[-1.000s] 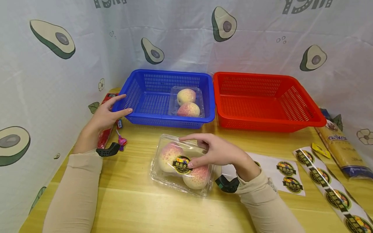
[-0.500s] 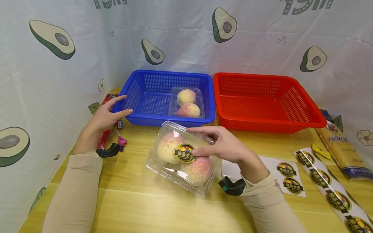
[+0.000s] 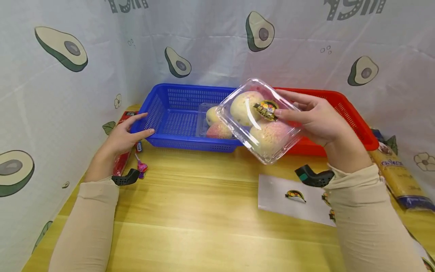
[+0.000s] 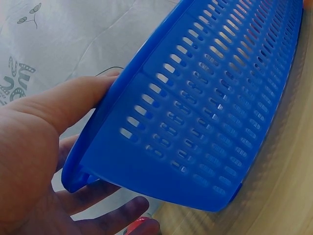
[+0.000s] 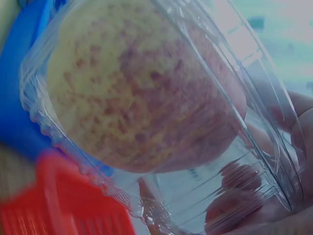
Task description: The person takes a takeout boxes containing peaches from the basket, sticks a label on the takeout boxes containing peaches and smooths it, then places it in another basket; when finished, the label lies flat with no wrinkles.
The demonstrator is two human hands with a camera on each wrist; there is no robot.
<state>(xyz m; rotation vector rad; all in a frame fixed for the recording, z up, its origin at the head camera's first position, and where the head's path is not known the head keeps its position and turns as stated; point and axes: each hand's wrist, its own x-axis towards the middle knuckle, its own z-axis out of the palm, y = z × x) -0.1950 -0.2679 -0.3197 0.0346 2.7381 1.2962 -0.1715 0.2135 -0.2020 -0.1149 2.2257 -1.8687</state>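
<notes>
My right hand (image 3: 317,119) grips one side of a clear plastic clamshell box (image 3: 234,124), its thumb by the round fruit label (image 3: 266,109) on the lid. Two yellow-pink peaches (image 3: 270,136) are inside. Tilted, the box is held up in front of where the blue and red baskets meet. One peach (image 5: 146,88) fills much of the right wrist view. At the left corner of the blue basket (image 3: 190,142), my left hand (image 3: 124,134) holds the rim; the left wrist view has its thumb over the edge and fingers below. Another box of peaches (image 3: 219,130) sits in that basket, partly hidden.
The red basket (image 3: 355,121) stands at right, partly behind the hand. A white label sheet (image 3: 272,192) with a half-lifted label (image 3: 295,195) lies on the table (image 3: 183,226). A pasta bag (image 3: 401,173) is far right; a lollipop (image 3: 142,166) and red packet (image 3: 120,162) lie left.
My right hand has lifted the peach box off the table and carried it up, back and to the right, tilting it. My left hand has stayed on the blue basket's corner.
</notes>
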